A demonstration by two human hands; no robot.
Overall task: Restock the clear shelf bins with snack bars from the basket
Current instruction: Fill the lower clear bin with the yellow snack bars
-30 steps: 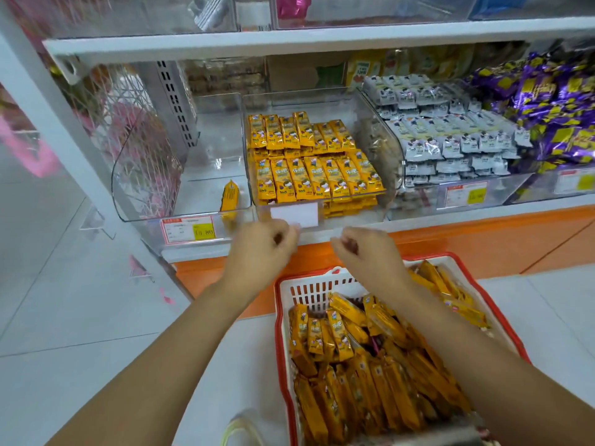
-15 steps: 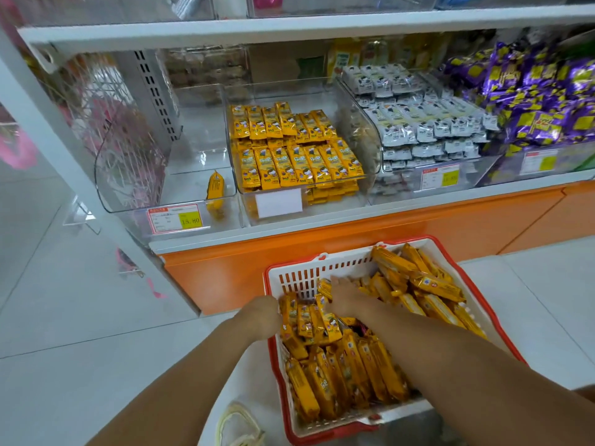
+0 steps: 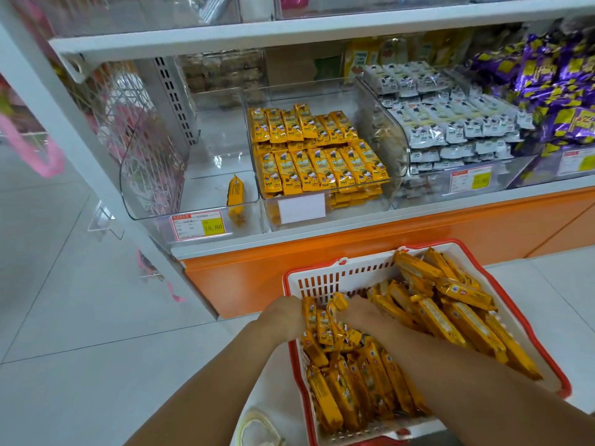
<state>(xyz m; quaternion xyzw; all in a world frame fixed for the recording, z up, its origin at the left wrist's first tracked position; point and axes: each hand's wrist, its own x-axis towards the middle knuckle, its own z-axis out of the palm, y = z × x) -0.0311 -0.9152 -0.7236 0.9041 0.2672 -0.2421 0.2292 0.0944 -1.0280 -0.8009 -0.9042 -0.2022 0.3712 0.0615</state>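
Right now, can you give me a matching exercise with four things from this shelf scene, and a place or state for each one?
Things:
1. basket
2. left bin
3. middle bin
4. purple packs

Places or states:
A. far right on the shelf
B. holds one yellow bar
C. on the floor, both hands inside
D. neat rows of yellow bars

Pairs: 1-C, 2-B, 3-D, 4-A

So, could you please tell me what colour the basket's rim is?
Red, around white slatted walls; the basket's rim shows best in the head view.
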